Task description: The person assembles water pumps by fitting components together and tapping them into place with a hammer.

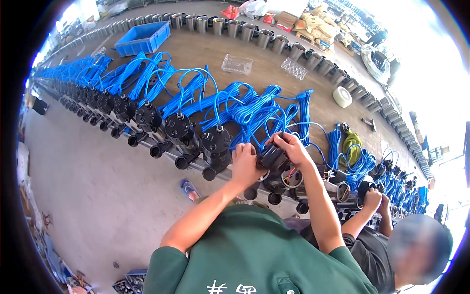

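Note:
A black plastic cap (272,157) is held between my two hands, above a row of metal cylinders at the table's edge. My left hand (247,165) closes on its left side, fingers bent. My right hand (292,150) grips it from the top right, thumb and fingers wrapped round it. Just below my right hand is an open cylinder (292,177) with coloured wires inside its mouth. To the left stands a capped black pump (215,140) with a blue cable out of its top. Bundled blue cable (259,110) lies beyond my hands.
Several capped pumps line the edge leftward. A blue crate (143,38), clear plastic trays (237,64), a tape roll (342,97) and a green cloth (352,147) lie on the table (196,54). Steel cylinders (247,32) line its far side. A co-worker's hands (376,201) work at right.

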### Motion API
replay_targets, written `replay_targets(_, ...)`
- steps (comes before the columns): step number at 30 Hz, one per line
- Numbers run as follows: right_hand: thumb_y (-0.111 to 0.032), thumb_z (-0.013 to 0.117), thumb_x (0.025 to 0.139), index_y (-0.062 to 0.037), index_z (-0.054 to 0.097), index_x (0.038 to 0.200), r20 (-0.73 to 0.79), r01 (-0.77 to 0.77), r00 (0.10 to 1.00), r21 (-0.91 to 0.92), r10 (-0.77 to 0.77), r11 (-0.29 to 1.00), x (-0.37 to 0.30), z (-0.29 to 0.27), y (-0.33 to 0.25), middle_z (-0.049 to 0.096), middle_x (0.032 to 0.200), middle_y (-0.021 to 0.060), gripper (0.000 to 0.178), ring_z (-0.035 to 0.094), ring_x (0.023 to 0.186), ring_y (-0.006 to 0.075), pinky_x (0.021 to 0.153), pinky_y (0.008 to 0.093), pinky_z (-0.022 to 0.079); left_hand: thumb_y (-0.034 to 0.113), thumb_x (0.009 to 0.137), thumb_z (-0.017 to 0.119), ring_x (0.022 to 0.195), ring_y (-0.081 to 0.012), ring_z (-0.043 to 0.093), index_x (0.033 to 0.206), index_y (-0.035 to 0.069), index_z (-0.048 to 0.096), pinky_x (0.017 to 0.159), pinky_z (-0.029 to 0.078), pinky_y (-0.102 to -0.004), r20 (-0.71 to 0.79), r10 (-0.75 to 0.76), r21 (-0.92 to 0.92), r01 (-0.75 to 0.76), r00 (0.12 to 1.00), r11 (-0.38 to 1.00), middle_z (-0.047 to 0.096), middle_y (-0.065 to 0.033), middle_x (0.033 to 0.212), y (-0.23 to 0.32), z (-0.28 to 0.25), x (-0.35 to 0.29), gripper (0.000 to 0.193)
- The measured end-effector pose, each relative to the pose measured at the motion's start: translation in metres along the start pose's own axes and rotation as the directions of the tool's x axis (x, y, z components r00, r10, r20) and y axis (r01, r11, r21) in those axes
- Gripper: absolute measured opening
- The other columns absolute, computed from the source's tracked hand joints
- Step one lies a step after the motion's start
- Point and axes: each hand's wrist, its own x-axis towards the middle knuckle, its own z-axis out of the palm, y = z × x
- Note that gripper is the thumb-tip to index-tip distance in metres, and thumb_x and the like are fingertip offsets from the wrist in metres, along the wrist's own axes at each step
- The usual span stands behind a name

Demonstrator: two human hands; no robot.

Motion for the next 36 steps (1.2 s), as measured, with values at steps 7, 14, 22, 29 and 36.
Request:
replay_targets(7, -0.035, 0.061, 0.106, -0.0055, 0.076, 0.101, -0.246, -0.018, 0.969, -0.127, -0.014, 0.992, -0.013, 0.015, 0.022, 0.068, 0.082, -0.0012, 0.034, 0.059, 0.077, 0.0099, 0.072, 0.0292, 0.048, 0.031, 0.069, 0.088, 0.12, -0.042, 0.057, 0.109, 0.005, 0.059, 0.095, 0.047, -0.0545, -0.152, -0.323, -0.112, 0.309, 0.934, 0.945, 0.058, -0.0171, 0.124, -0.004, 0.022, -0.015, 0.056)
replay_targets(14, -0.03, 0.059, 0.107, -0.0045, 0.074, 0.102, -0.354, 0.032, 0.934, -0.071, -0.055, 0.997, -0.006, 0.028, 0.046, 0.069, 0.087, 0.0005, 0.029, 0.059, 0.08, 0.0094, 0.076, 0.0278, 0.048, 0.037, 0.072, 0.086, 0.106, -0.0362, 0.069, 0.132, -0.003, 0.054, 0.088, 0.054, -0.0484, 0.197, -0.245, 0.368, 0.16, 0.949, 0.916, 0.069, -0.0131, 0.111, -0.015, 0.02, 0.001, 0.078)
replay_targets(22, -0.026, 0.057, 0.109, -0.0035, 0.069, 0.105, -0.443, 0.003, 0.896, -0.049, -0.024, 0.999, -0.017, 0.038, 0.047, 0.073, 0.095, 0.0019, 0.026, 0.061, 0.084, 0.0079, 0.079, 0.0263, 0.048, 0.048, 0.082, 0.079, 0.13, -0.0444, 0.049, 0.152, 0.001, 0.046, 0.097, 0.048, -0.0536, 0.053, 0.043, 0.218, -0.054, 0.998, 0.975, 0.028, -0.0224, 0.166, -0.008, 0.009, -0.067, 0.09)
replay_targets(29, -0.023, 0.059, 0.108, -0.0054, 0.071, 0.101, -0.485, -0.007, 0.866, -0.251, -0.119, 0.968, -0.02, 0.052, 0.033, 0.065, 0.085, -0.005, 0.022, 0.047, 0.072, 0.0038, 0.066, 0.0241, 0.039, 0.036, 0.084, 0.081, 0.135, -0.0468, 0.047, 0.139, 0.012, 0.063, 0.102, 0.047, -0.0536, 0.102, 0.065, 0.155, -0.081, 0.993, 0.985, 0.032, -0.024, 0.164, -0.019, -0.005, -0.064, 0.062)
replay_targets(36, -0.021, 0.064, 0.104, -0.0053, 0.076, 0.1, -0.538, -0.151, 0.836, -0.419, -0.111, 0.895, -0.033, 0.087, -0.006, 0.067, 0.079, 0.0019, 0.02, 0.055, 0.066, 0.0092, 0.062, 0.0267, 0.043, 0.008, 0.09, 0.073, 0.116, -0.0376, 0.067, 0.129, 0.004, 0.067, 0.101, 0.052, -0.0408, -0.074, -0.15, -0.72, 0.051, 0.986, 0.692, 0.067, -0.0248, 0.129, -0.055, -0.014, -0.086, 0.04)
